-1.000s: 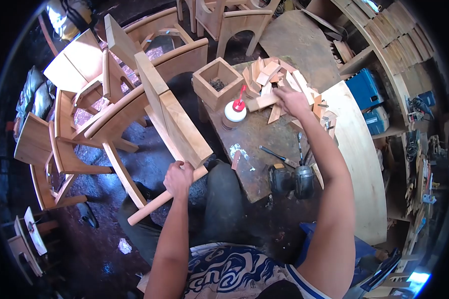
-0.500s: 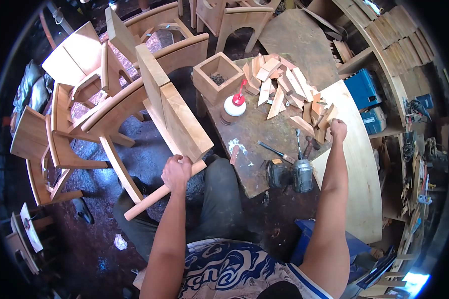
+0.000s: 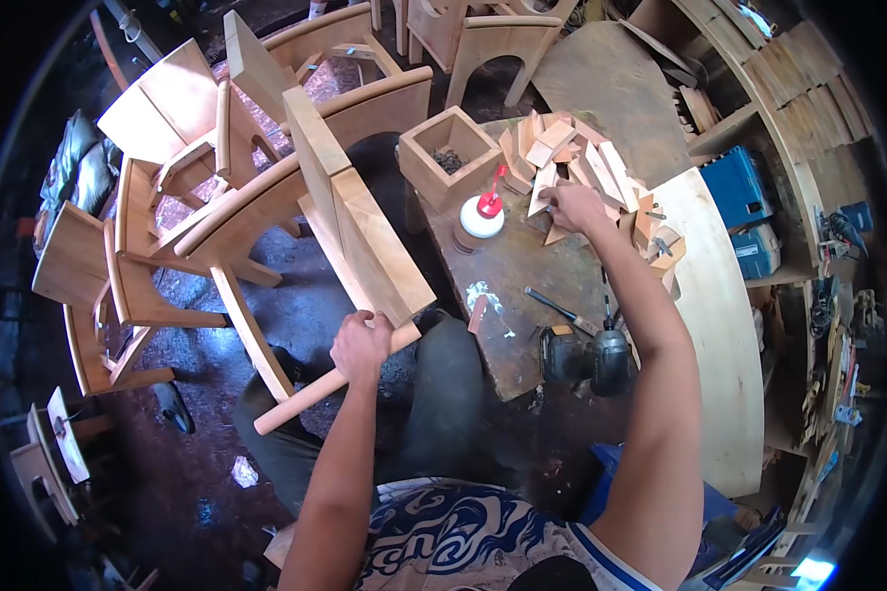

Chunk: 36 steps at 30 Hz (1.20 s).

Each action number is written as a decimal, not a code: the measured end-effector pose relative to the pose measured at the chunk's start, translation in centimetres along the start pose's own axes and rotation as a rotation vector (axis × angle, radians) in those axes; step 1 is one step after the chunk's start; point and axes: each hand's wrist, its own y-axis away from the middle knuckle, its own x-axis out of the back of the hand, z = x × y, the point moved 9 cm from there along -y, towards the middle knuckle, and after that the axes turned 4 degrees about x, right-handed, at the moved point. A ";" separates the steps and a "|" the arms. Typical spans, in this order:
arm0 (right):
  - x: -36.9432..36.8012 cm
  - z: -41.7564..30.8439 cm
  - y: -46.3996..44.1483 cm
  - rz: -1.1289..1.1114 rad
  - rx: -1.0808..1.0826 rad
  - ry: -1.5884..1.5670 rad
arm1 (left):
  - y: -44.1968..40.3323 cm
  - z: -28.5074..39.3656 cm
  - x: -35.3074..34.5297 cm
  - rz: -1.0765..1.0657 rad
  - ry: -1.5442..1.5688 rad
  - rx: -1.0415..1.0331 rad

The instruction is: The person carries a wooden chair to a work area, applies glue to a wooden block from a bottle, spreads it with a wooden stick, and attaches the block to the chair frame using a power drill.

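Note:
My left hand (image 3: 362, 345) is closed at the near end of a wooden chair (image 3: 379, 251), where its round rail (image 3: 306, 404) meets the flat boards. The chair lies tipped beside my legs. My right hand (image 3: 574, 207) reaches over a heap of cut wooden blocks (image 3: 616, 172) on the low worktable (image 3: 512, 345). Its fingers pinch a pale, pointed wooden block (image 3: 541, 185) at the heap's left edge. Left of that hand stands a white glue bottle (image 3: 480, 219) with a red nozzle. My right forearm covers part of the heap.
A square wooden box (image 3: 443, 158) stands at the table's far left corner. A cordless drill (image 3: 609, 355) and a chisel (image 3: 560, 307) are near its front edge. A pale curved board (image 3: 724, 345) lies to the right. Several wooden chairs (image 3: 168, 217) crowd the left.
My right hand has moved left from the heap's right side to a block at its left edge. My left hand keeps its hold on the chair. The view has shifted slightly.

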 end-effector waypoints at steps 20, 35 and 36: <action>-8.0 0.8 -3.5 0.004 -0.562 -0.305 | -0.1 -0.2 -0.3 0.021 0.014 -0.038; -6.1 1.6 -3.9 0.471 -0.790 -0.255 | -0.4 -0.1 -0.3 0.028 0.038 -0.055; -6.7 1.3 -3.9 0.467 -0.810 -0.309 | -0.3 0.0 -0.3 0.029 0.043 -0.058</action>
